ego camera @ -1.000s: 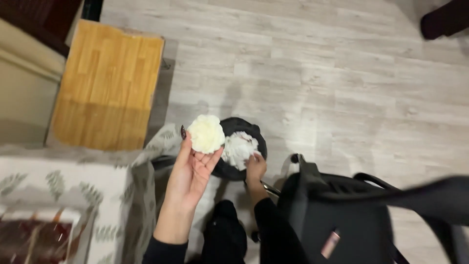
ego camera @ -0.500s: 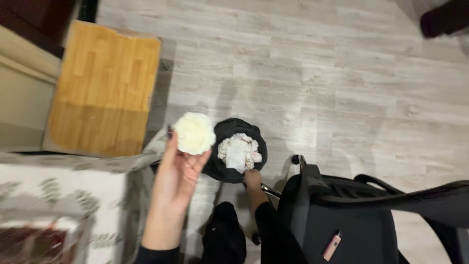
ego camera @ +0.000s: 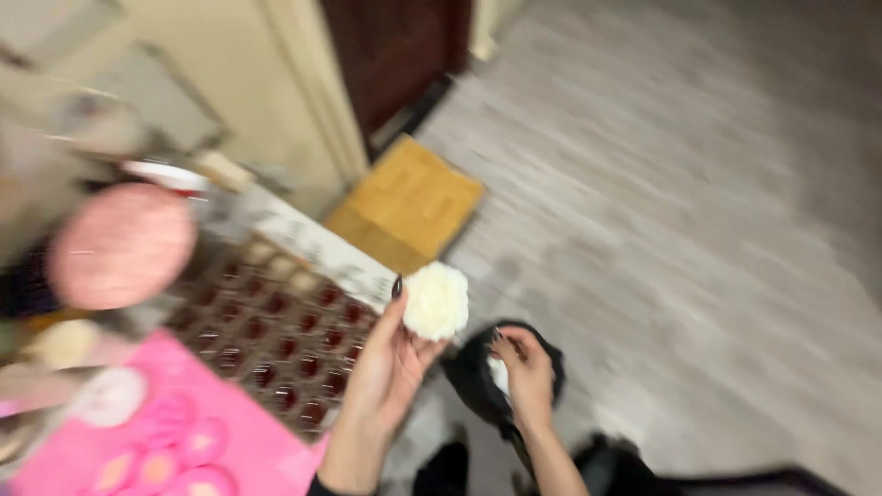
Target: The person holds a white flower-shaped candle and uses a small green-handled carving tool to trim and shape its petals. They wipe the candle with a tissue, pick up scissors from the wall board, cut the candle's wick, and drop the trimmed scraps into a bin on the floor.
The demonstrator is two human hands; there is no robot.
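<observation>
Lifted higher — one white puff (ego camera: 435, 300), two hands, one black bin (ego camera: 478, 377).

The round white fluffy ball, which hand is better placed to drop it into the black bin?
Left. The left hand already holds the round white fluffy ball; the right hand rests on the black bin.

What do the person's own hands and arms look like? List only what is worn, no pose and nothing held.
Both forearms are bare. The left hand has long, dark-painted nails, clearest on the thumb. The right hand also shows dark nails. A dark sleeve edge shows at the left arm's bottom edge. The picture is too blurred to tell rings.
</observation>
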